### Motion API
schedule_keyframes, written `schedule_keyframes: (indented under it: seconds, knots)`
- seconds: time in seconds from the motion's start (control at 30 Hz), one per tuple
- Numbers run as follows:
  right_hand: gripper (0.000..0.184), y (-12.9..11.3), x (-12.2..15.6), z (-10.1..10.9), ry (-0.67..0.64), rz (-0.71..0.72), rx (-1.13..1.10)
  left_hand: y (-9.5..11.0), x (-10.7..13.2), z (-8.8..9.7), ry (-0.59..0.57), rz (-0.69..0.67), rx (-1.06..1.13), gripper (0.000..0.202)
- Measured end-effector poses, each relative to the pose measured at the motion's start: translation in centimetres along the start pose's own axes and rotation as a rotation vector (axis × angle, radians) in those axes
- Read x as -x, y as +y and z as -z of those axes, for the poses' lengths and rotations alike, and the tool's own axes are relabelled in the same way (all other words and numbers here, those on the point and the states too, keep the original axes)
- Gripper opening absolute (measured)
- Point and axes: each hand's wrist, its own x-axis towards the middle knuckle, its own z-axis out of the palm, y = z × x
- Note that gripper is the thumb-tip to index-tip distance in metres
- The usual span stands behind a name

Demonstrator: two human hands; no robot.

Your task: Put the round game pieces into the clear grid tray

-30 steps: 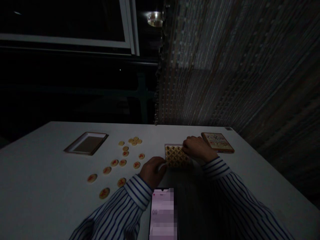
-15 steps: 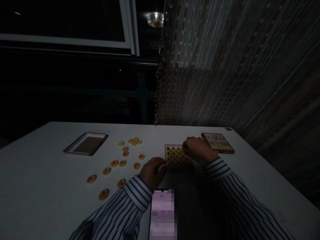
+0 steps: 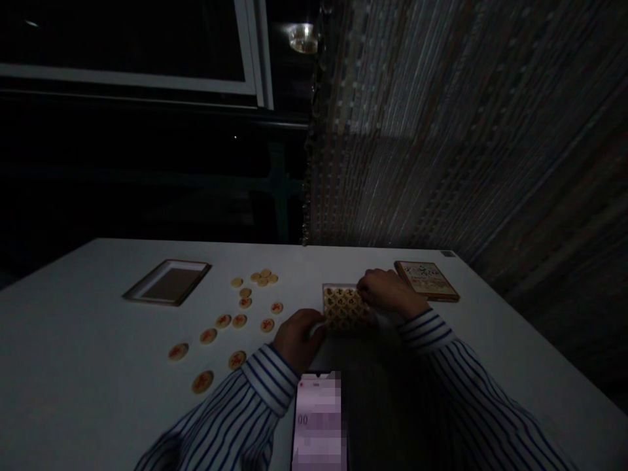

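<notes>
In the head view, a small box (image 3: 324, 297) holds rows of round Chinese chess pieces (image 3: 343, 309) with dark characters facing up. My left hand (image 3: 298, 339) pinches the box's left side between thumb and fingers. At the far right corner, my right hand (image 3: 385, 291) has its fingers curled down over the pieces and the edge. What lies under those fingertips is hidden. Left of the box, several loose chess pieces (image 3: 239, 320) are scattered, many with red characters up. Farther back, a small cluster of pieces (image 3: 262, 282) shows plain faces.
An open box half (image 3: 169, 284) lies at the table's back left. A printed box lid (image 3: 426, 280) is at the back right, close to my right hand. A lit phone (image 3: 318, 425) lies between my forearms on the white table (image 3: 98, 379). Behind hangs a string curtain (image 3: 392, 131).
The view has shifted very slightly. Both hands keep their places at the box, and the loose pieces lie as before.
</notes>
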Motion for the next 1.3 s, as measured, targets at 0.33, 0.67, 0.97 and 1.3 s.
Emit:
schedule_keyframes:
  seconds: [0.33, 0.67, 0.97, 1.3]
  knots:
    - [0.03, 0.75, 0.15, 0.4, 0.004, -0.003, -0.046, -0.13, 0.07, -0.02, 0.003, -0.008, 0.002, 0.017]
    - [0.03, 0.1, 0.07, 0.29, -0.028, -0.024, -0.009, 0.22, 0.05, 0.16, -0.023, 0.02, 0.011, 0.019]
    - [0.031, 0.18, -0.05, 0.25, -0.038, -0.036, -0.028, 0.1, 0.04, 0.07, -0.039, 0.013, 0.003, 0.02]
    - [0.029, 0.2, 0.12, 0.2, -0.016, -0.035, -0.013, -0.01, 0.12, 0.05, -0.015, 0.007, 0.016, 0.018]
